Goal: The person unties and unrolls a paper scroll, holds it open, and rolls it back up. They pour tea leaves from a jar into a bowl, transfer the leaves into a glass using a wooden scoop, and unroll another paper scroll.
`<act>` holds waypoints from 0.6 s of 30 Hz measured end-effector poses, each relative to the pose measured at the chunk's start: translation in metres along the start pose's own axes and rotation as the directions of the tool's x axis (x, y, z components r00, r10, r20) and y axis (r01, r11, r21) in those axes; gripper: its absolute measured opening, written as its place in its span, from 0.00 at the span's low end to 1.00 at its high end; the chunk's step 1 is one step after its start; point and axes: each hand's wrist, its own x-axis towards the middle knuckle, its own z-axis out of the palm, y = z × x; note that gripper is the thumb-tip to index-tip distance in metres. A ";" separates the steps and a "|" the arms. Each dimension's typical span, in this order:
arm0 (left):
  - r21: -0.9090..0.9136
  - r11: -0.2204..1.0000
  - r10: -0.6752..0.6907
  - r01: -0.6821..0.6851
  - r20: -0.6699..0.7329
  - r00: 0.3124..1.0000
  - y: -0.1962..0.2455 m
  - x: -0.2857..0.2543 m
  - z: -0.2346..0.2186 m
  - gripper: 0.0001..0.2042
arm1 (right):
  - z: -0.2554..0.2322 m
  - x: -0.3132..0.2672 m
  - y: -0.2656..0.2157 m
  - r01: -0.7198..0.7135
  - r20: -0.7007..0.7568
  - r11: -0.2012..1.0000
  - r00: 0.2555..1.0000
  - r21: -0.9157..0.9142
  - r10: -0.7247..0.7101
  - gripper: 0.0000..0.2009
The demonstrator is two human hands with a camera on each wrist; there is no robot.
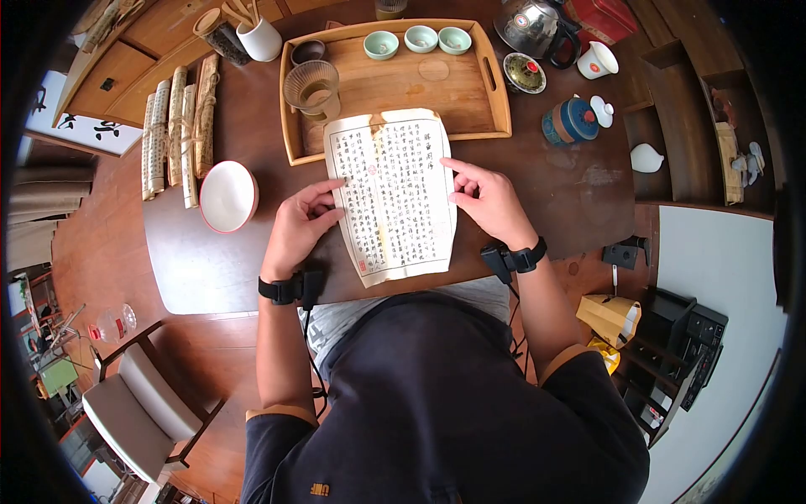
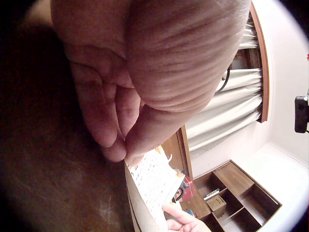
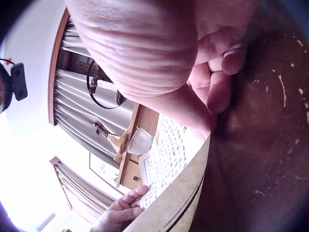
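Observation:
A sheet of paper (image 1: 395, 202) covered in columns of black Chinese characters, with brown-stained ends and red seal marks, lies before the person. Its far end overlaps the front of the wooden tray (image 1: 495, 128). The left hand (image 1: 299, 223) holds the sheet's left edge; in the left wrist view its thumb (image 2: 159, 128) meets the fingers at the paper's edge. On the opposite edge, the right hand (image 1: 495, 202) pinches the sheet with thumb and forefinger. The right wrist view has that thumb (image 3: 181, 108) lying along the paper, whose near side curves up off the table.
In the tray stand three pale green cups (image 1: 421, 39), a ribbed glass pitcher (image 1: 311, 88) and a dark cup (image 1: 308, 52). Left are a white bowl (image 1: 228, 196) and tied bamboo scrolls (image 1: 180, 126). A kettle (image 1: 533, 29), lidded bowl (image 1: 525, 73) and blue jar (image 1: 571, 122) stand right.

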 end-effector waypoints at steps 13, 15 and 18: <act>-0.026 1.000 -0.009 0.009 0.002 1.000 0.002 -0.001 0.001 0.22 | 0.000 0.000 0.000 -0.001 0.003 1.000 1.000 0.006 0.001 0.28; -0.039 0.999 -0.014 0.014 0.003 1.000 0.002 -0.001 0.001 0.22 | 0.000 0.000 0.000 0.002 0.004 1.000 1.000 0.009 -0.002 0.28; -0.026 1.000 -0.008 0.008 0.005 1.000 0.003 -0.001 0.001 0.22 | 0.001 0.000 0.000 0.005 0.005 1.000 1.000 0.019 -0.005 0.28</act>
